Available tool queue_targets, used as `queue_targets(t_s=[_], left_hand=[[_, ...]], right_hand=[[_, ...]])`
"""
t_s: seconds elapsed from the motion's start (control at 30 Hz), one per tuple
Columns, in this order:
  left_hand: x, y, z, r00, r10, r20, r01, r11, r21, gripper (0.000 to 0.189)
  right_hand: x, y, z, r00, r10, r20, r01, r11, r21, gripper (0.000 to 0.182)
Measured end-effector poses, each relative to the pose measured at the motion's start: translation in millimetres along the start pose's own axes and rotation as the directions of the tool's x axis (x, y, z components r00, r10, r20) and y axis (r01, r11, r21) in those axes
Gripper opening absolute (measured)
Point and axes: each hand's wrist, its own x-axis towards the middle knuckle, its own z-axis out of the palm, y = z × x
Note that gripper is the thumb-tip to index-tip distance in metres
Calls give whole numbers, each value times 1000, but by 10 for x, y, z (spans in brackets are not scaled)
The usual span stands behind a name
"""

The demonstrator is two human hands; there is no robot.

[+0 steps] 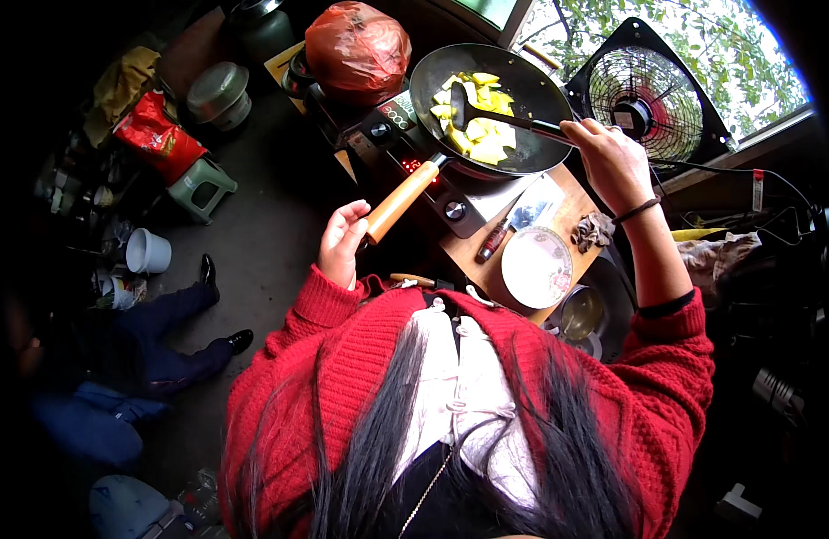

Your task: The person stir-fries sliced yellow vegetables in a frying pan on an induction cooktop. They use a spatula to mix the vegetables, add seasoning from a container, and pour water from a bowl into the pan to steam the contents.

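My right hand point(613, 158) grips the handle of a black spatula point(502, 118). Its blade rests among pale yellow vegetable slices point(485, 145) in a dark wok point(542, 94). The wok sits on an electric cooktop point(397, 121) with knobs and lit red digits. Its wooden handle point(404, 202) points toward me. Beside the end of that handle is my left hand point(341, 242), fingers loosely curled and not wrapped around it; whether the thumb touches it is unclear. A white bowl with a floral rim point(535, 266) and a cleaver point(522, 215) lie on a wooden board point(471, 256).
A red plastic bag point(357, 54) bulges left of the wok. A black fan point(647, 104) stands by the window. A crumpled cloth point(593, 231) lies at the board's right edge. To the left are a green stool point(202, 188), a white bucket point(148, 250) and a seated person's legs point(178, 337).
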Motion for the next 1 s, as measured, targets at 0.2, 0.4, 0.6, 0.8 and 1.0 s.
queue_targets(t_s=[0.2, 0.4, 0.6, 0.8, 1.0], left_hand=[[-4, -3, 8, 1000, -10, -10, 10, 1000, 1, 28], [2, -64, 8, 999, 37, 8, -37, 999, 22, 30], [18, -87, -22, 999, 39, 24, -40, 999, 33, 30], [31, -97, 16, 996, 62, 58, -62, 998, 6, 33], [-4, -15, 37, 998, -30, 51, 30, 1000, -1, 33]], right_hand=[[-54, 38, 74, 986, -10, 167, 9, 1000, 5, 23], [-117, 201, 64, 981, 145, 129, -170, 962, 214, 14], [-216, 589, 386, 881, 291, 373, -463, 694, 551, 32], [-212, 496, 649, 772, 316, 552, -612, 133, 780, 28], [-320, 431, 792, 741, 318, 592, -630, 23, 776, 26]])
